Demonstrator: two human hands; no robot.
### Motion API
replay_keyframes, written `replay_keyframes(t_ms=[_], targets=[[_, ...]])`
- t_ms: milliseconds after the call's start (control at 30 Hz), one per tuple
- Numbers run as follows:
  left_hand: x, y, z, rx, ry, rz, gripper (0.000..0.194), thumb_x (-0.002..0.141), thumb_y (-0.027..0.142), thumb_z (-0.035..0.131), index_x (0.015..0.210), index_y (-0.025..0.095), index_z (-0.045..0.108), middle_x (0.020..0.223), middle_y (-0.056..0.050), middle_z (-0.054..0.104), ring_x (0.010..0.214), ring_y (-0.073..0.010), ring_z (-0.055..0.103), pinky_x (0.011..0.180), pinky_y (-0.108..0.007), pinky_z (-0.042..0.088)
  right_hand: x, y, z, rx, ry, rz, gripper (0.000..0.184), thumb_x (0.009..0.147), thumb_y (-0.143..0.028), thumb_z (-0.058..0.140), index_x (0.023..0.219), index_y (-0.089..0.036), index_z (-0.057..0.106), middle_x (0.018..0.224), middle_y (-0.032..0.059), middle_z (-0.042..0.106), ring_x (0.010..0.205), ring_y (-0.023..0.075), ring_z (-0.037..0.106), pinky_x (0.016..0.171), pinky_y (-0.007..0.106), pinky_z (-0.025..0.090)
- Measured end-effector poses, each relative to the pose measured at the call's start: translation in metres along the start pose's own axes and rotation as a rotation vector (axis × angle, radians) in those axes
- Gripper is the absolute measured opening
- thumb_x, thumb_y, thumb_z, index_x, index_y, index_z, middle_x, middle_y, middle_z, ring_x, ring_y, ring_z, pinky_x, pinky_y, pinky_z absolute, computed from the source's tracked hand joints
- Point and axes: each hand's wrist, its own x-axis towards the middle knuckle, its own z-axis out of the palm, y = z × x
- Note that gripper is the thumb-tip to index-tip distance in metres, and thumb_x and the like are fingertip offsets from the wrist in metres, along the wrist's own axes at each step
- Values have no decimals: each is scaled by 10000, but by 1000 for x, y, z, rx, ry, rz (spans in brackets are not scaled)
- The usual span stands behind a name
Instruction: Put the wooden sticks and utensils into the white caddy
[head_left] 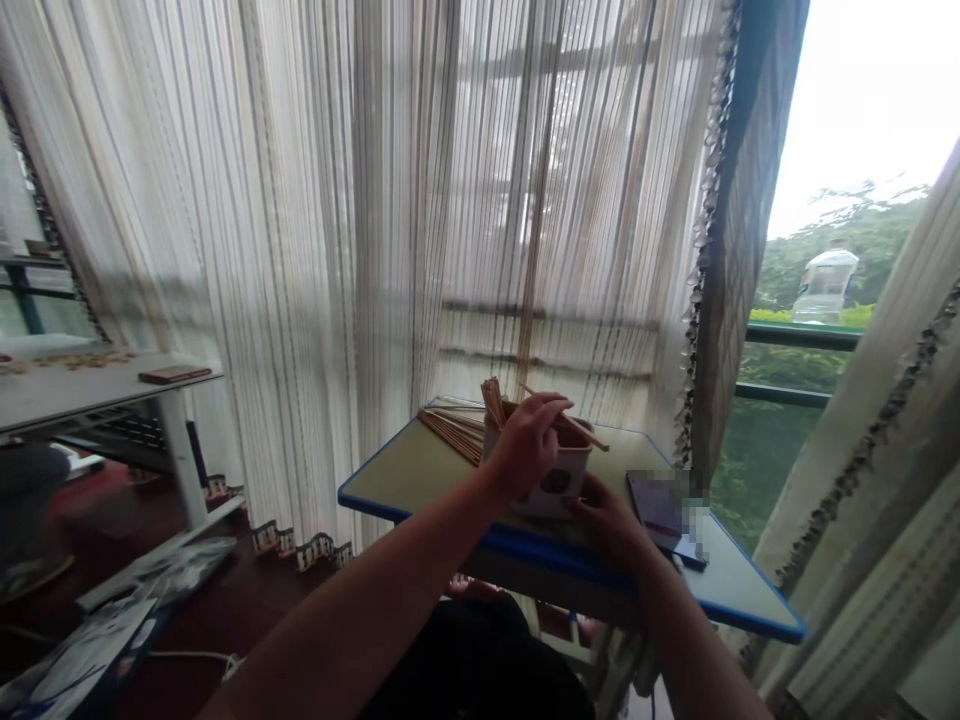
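A light-coloured box (574, 470) with a dark mark on its front stands on a small blue-edged table (390, 480). Upright in its left end is a bundle of wooden chopsticks (492, 402). My left hand (529, 445) is over the box with its fingers closed on a chopstick (589, 433), which slants across the opening. Low at the box's right front corner, my right hand (606, 515) grips its side. More chopsticks (454, 432) lie on the tabletop to the left of the box, partly hidden behind it.
On the table's right side lies a flat dark device (660, 515), partly blurred out. A sheer striped curtain (315, 250) hangs behind the table. Another table (172, 395) with a brown flat object stands at left. A plastic bottle (825, 285) is by the window rail.
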Motion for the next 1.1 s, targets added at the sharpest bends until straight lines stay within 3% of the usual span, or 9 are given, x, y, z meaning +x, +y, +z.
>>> replay_keyframes(t_ms=[133, 267, 333, 533, 700, 967, 1100], targets=[[21, 2, 0, -149, 119, -91, 238, 912, 189, 442, 1103, 196, 584, 1027, -57, 660, 887, -132, 639, 809, -319, 551, 2, 5, -2, -6, 6, 1, 616, 601, -405, 772, 1161, -232, 581, 1085, 75, 675, 985, 275, 629, 866, 435, 506], [48, -1, -3, -305, 327, -223, 274, 937, 291, 431, 1150, 166, 550, 956, -63, 679, 771, -110, 656, 684, -259, 573, 2, 5, -2, -16, 14, -5, 603, 604, -397, 770, 1152, -231, 580, 1091, 74, 672, 1001, 272, 622, 872, 437, 505], [59, -6, -2, -300, 373, -255, 281, 935, 303, 438, 1134, 148, 561, 914, -63, 683, 747, -108, 652, 655, -247, 570, 2, 4, -2, -18, 24, 1, 603, 598, -395, 773, 1144, -223, 583, 1061, 74, 680, 984, 268, 629, 873, 436, 505], [66, -28, 15, -203, 257, -277, 264, 924, 281, 461, 1079, 118, 599, 844, -58, 689, 696, -101, 643, 609, -227, 549, 2, 4, -2, -26, 57, 11, 621, 584, -371, 783, 1145, -204, 575, 1029, 85, 688, 941, 258, 644, 835, 404, 519], [67, -32, 17, 16, 52, -299, 185, 863, 239, 566, 993, 135, 646, 823, -61, 705, 732, -133, 659, 706, -265, 536, 2, 5, -2, 14, 46, 23, 623, 601, -375, 776, 1155, -190, 562, 1042, 93, 688, 944, 258, 646, 847, 412, 513], [77, -42, 22, 194, 31, -412, 200, 892, 254, 507, 955, 144, 663, 822, -73, 708, 792, -163, 654, 752, -278, 491, 3, 6, -2, -8, 45, 11, 590, 587, -356, 788, 1114, -201, 574, 1048, 97, 683, 965, 266, 638, 833, 410, 520], [75, -47, 23, 250, -99, -413, 181, 873, 242, 535, 943, 142, 669, 854, -81, 711, 810, -170, 650, 764, -276, 479, 6, 11, -4, -18, 33, -5, 616, 574, -366, 791, 1124, -198, 568, 1035, 96, 680, 930, 253, 642, 807, 400, 527]])
